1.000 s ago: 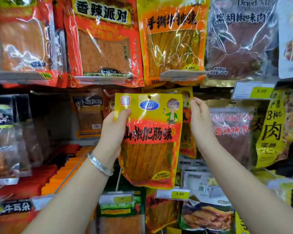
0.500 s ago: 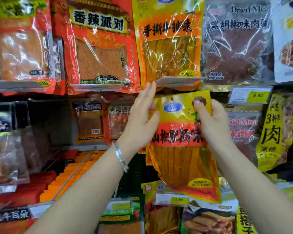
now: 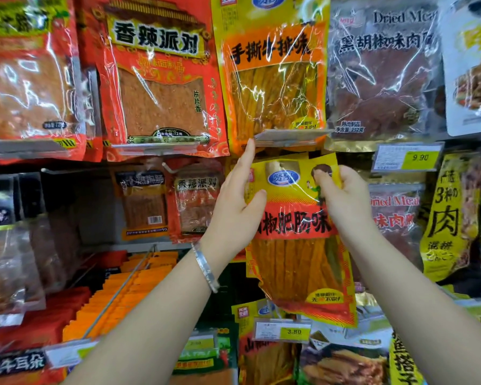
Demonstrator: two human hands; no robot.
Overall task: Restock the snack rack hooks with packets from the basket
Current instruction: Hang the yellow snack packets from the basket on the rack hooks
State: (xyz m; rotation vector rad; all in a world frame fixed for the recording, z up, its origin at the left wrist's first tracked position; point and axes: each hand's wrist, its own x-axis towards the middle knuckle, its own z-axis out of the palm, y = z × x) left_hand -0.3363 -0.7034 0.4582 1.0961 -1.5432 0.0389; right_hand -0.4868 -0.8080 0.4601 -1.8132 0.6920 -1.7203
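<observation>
The step in hand seems to be the hanging of one packet on a hook of the rack. The right hand [image 3: 345, 198] pinches the upper right corner of the yellow-and-red snack packet [image 3: 295, 220] between thumb and curled fingers, and the packet hangs from this grip, a little tilted, in front of the middle row. The left hand [image 3: 233, 215] is not closed: its fingers stand straight upward beside the left edge of the packet, and only the thumb lies on that edge. Its longest fingertip is just under the clear label strip [image 3: 289, 134] of the row above. The hook meant for this packet is hidden behind the packet and the hands, so it cannot be told if the hang hole is already on it. The next move probably calls for bringing the hole at the top middle of the packet to the hook end and pushing it straight back, while the left hand steadies the soft film. The room is narrow: the label strip and the orange strip-snack packet [image 3: 275, 79] hang close above, the dried-meat packet [image 3: 395, 218] is just beside on the right, and the 3.80 price tag [image 3: 294, 332] sticks out near the lower edge. To the left there is more room, where a bare hook [image 3: 168, 169] stands out. The basket is not in view.
</observation>
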